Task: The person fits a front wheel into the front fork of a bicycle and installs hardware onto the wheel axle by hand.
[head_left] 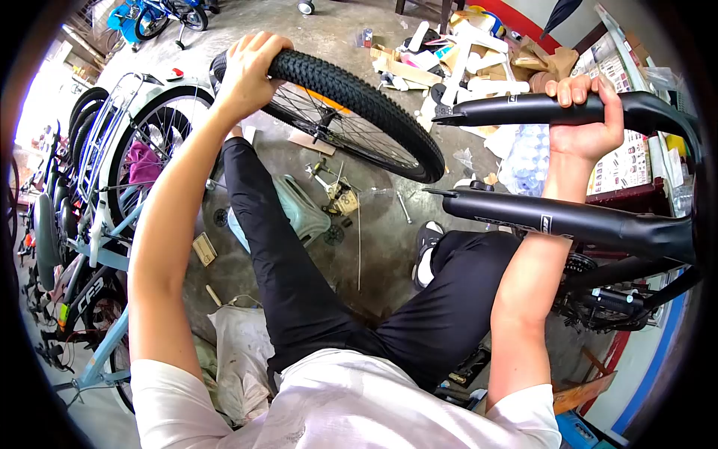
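Observation:
My left hand (250,78) is wrapped over the top of a bicycle wheel (366,101) with a black knobby tyre, holding it tilted above the floor. Its hub and spokes show below the tyre, along with an orange mark on the rim. On the right, my right hand (587,120) grips one leg of a black bicycle fork (516,111). The other fork leg (553,215) crosses in front of my right forearm. Both open fork ends point left, toward the wheel, and stand apart from it. Part of the bicycle frame and drivetrain (609,299) shows below the fork.
A pale blue plastic stool (303,213) stands by my left leg, with small parts and a wrench (404,207) on the floor nearby. Several parked bicycles (97,202) line the left side. Cardboard and packaging (479,63) lie heaped at the back right.

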### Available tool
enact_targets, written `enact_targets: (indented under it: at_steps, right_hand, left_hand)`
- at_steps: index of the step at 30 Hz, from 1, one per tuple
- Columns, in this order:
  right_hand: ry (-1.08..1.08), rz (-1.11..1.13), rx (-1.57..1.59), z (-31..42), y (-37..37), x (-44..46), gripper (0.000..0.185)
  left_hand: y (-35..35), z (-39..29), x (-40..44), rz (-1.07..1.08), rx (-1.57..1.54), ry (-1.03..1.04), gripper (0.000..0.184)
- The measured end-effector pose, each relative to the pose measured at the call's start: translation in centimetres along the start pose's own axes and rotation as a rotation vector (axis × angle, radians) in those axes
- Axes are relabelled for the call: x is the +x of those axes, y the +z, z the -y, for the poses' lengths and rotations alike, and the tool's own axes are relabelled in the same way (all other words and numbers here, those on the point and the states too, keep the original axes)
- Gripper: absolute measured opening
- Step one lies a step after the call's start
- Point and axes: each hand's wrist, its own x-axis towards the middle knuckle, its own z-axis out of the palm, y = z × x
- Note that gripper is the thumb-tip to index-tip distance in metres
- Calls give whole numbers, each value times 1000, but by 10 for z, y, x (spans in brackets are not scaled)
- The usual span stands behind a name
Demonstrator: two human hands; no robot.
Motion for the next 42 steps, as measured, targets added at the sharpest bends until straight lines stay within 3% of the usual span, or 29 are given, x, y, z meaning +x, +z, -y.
enact_targets:
  at_steps: [4,12,20,25,27,28,36,39,41,42]
  right_hand:
    - [2,-112,-21,-16,-8,4,26]
    - [-35,-200,3,-77,-23,-3,9]
    - [-95,-339,-17,-98,-27,2,13]
    - [-119,-317,-12,-108,-37,6,14]
    - [-128,-331,-44,-109,-35,5,14]
    - [-129,-321,-50,-109,-36,5,13]
    - [-108,-366,-112,-111,-45,10,11]
    - [-52,-451,-261,-108,-40,6,20]
    - [-31,-450,-290,-104,-37,3,20]
    - [-61,-335,-351,-111,-48,1,20]
  left_hand:
    - [-3,-18,-9,1,5,-4,51]
    - [21,-77,27,-37,78,-1,43]
    - [47,-162,62,40,193,-37,34]
    - [46,-186,68,38,90,88,53]
    - [40,-190,70,-16,-279,208,70]
    - [39,-192,70,-18,-322,233,87]
    - [37,-229,53,51,-199,228,111]
    - [42,-255,50,88,-251,225,107]
    - [48,-265,52,72,-240,150,91]
    - [50,-269,52,68,-219,135,85]
